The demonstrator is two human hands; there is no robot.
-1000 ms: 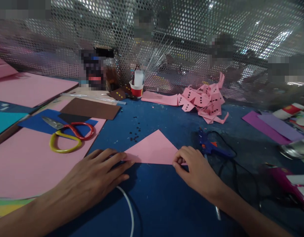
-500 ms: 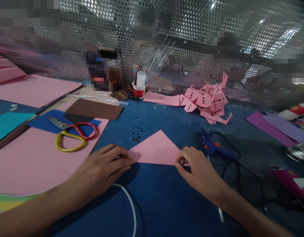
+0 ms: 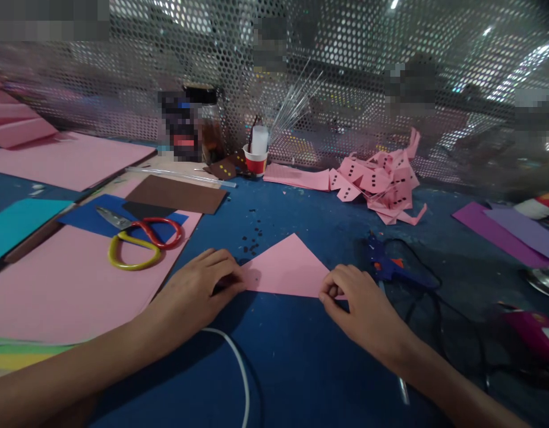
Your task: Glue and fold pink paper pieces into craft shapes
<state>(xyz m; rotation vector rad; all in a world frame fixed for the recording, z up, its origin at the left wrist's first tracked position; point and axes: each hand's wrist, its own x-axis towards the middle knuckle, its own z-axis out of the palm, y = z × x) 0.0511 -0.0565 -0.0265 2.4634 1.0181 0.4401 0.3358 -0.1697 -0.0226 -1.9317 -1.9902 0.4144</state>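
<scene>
A pink paper triangle (image 3: 289, 267) lies on the blue table, its peak pointing away from me and its long edge toward me. My left hand (image 3: 203, 288) is closed at its left corner, with thumb and fingertips pinching the paper there. At the right corner my right hand (image 3: 357, 297) has its fingers curled on the paper, and a bit of the tip shows past them. Small black paper bits (image 3: 252, 241) lie scattered just beyond the triangle's left side.
Scissors (image 3: 143, 235) with red and yellow handles lie on paper sheets at left. A blue glue gun (image 3: 393, 267) and cables sit right of my right hand. Folded pink paper pieces (image 3: 381, 184) are heaped at the back, near a paper cup (image 3: 255, 160). A white cable (image 3: 241, 362) runs in front.
My left fingers, earlier stretched flatter over the left corner, are now drawn together into a pinch there. The right hand keeps its hold. The whole view has shifted slightly.
</scene>
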